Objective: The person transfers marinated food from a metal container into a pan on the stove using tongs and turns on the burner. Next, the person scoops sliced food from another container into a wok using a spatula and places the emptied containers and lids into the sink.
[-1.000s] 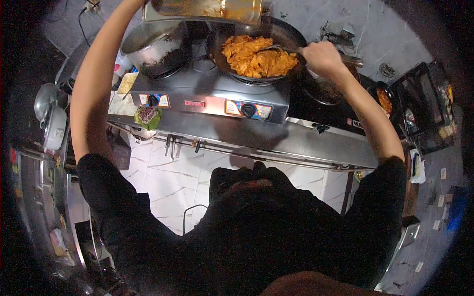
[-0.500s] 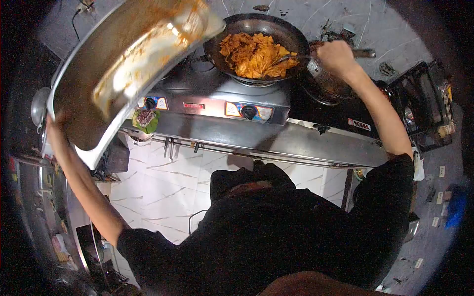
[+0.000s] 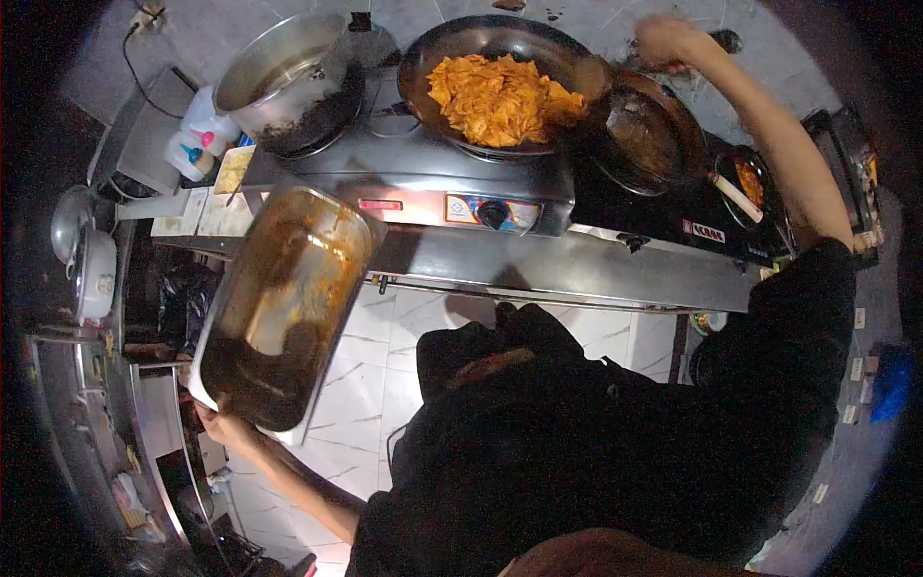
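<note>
My left hand [image 3: 219, 423] grips the near corner of a deep rectangular metal food pan [image 3: 322, 385], fingers partly hidden by its rim. The pan hangs tilted in front of the stove, with orange sauce smeared inside. Up by the back wall, my right hand [image 3: 668, 43], blurred, is closed around a long-handled cooking utensil [image 3: 727, 41]. Only the dark handle end shows clearly; its head cannot be made out. Below and left of that hand, a black wok [image 3: 437, 53] on the burner holds a heap of orange, saucy pieces of food [image 3: 500, 101].
A large metal pot [image 3: 274, 115] stands on the left burner. Right of the wok sit a dark frying pan [image 3: 644, 139] and a smaller pan [image 3: 738, 192] of red food. Squeeze bottles [image 3: 197, 144] and a yellow-filled tray [image 3: 234, 171] are at the left. Stove knobs [image 3: 493, 213] face me.
The food pan has come down and towards me from above the left burner, uncovering the pot. My right hand has risen towards the wall, and the utensil has left the food.
</note>
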Tool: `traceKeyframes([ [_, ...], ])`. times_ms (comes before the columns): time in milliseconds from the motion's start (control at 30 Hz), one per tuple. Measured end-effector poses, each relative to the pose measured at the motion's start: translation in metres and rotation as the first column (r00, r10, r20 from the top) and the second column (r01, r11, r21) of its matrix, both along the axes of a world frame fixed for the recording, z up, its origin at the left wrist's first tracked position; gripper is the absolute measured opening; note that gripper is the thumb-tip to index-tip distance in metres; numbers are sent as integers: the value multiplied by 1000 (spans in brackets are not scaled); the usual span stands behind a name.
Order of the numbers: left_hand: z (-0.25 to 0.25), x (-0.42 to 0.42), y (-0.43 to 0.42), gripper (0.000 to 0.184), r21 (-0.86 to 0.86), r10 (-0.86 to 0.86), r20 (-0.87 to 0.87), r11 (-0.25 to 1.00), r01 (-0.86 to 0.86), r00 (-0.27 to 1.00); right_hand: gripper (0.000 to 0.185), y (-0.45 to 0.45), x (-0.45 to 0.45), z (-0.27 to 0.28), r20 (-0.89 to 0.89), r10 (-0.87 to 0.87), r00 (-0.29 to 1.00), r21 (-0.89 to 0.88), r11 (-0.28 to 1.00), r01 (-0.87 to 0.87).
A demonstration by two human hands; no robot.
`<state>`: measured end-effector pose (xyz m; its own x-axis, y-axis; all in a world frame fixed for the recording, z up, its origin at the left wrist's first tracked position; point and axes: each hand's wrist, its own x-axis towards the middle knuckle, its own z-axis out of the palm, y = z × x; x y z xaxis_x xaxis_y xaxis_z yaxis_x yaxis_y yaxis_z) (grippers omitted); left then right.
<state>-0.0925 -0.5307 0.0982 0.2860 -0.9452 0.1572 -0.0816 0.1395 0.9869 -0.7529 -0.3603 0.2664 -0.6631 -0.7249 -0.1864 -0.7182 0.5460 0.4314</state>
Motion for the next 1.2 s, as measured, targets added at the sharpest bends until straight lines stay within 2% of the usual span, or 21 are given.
traceKeyframes([
  [67, -3, 5, 10, 34, 1, 36, -9, 999, -36, 999, 17, 9, -15, -5, 261, -293, 920, 36, 955, 294],
  [133, -8, 11, 21, 32, -4, 51, 3, 999, -51, 999, 20, 20, -20, -39, 466, -310, 829, -56, 925, 377],
  [167, -2, 7, 28, 31, 18, 34, -12, 999, -34, 999, 18, 20, -16, -61, 573, -291, 766, -120, 895, 430],
  [233, -1, -2, 34, 30, 34, 45, 71, 998, -47, 996, 16, 21, -5, -98, 767, -203, 609, -224, 805, 550],
  [267, -1, -6, 36, 30, 39, 52, 107, 998, -56, 993, 17, 22, -3, -98, 776, -180, 605, -242, 800, 549],
  [333, -3, -6, 37, 30, 56, 45, 41, 997, -47, 998, 20, 31, -3, -95, 793, -148, 591, -269, 785, 558],
  [367, -9, -5, 33, 30, 54, 21, 9, 998, -22, 1000, 20, 34, -5, -86, 772, -192, 605, -269, 765, 586],
  [467, -7, -15, 31, 30, 53, -26, -61, 998, 29, 998, 21, 39, -4, -43, 620, -202, 758, -285, 842, 458],
  [533, -8, -18, 30, 30, 93, -22, -58, 995, 27, 998, 18, 31, -13, -34, 291, 39, 956, -421, 902, 91],
  [567, -10, -17, 28, 30, 90, -39, -48, 995, 43, 998, 17, 31, -13, -32, 134, 153, 979, -428, 900, -82],
  [600, -15, -16, 25, 31, 88, -56, -38, 994, 59, 998, 17, 30, -9, -28, -43, 253, 967, -410, 878, -248],
  [667, -20, -15, 22, 32, 90, -65, -34, 994, 68, 997, 15, 19, 30, -17, -319, 418, 851, -294, 810, -508],
  [767, -26, -14, 17, 35, 80, -54, -46, 995, 58, 997, 11, 0, 110, -7, -441, 409, 799, -64, 874, -482],
  [800, -29, -12, 16, 36, 62, -56, -48, 996, 58, 997, 11, -5, 121, -19, -376, 405, 833, -17, 897, -443],
  [867, -30, -12, 17, 36, 54, -49, -38, 997, 51, 998, 10, -6, 122, -43, -262, 501, 825, 16, 857, -515],
  [900, -29, -14, 18, 36, 61, -40, -27, 997, 42, 999, 10, -4, 124, -29, -237, 489, 840, 95, 872, -480],
  [1000, -25, -19, 22, 37, 68, -59, -38, 996, 61, 998, 14, 5, 78, -16, -399, 257, 880, -154, 928, -340],
  [1067, -19, -25, 26, 37, 74, -67, -48, 995, 71, 997, 16, 18, 47, -4, -371, 285, 884, -165, 916, -365],
  [1100, -14, -32, 31, 37, 79, -61, -51, 995, 65, 997, 17, 20, 36, 2, -380, 231, 896, -94, 954, -286],
  [1200, -14, -39, 36, 36, 78, -48, -49, 996, 51, 998, 18, 38, -3, -9, -376, 248, 893, -205, 918, -341],
])
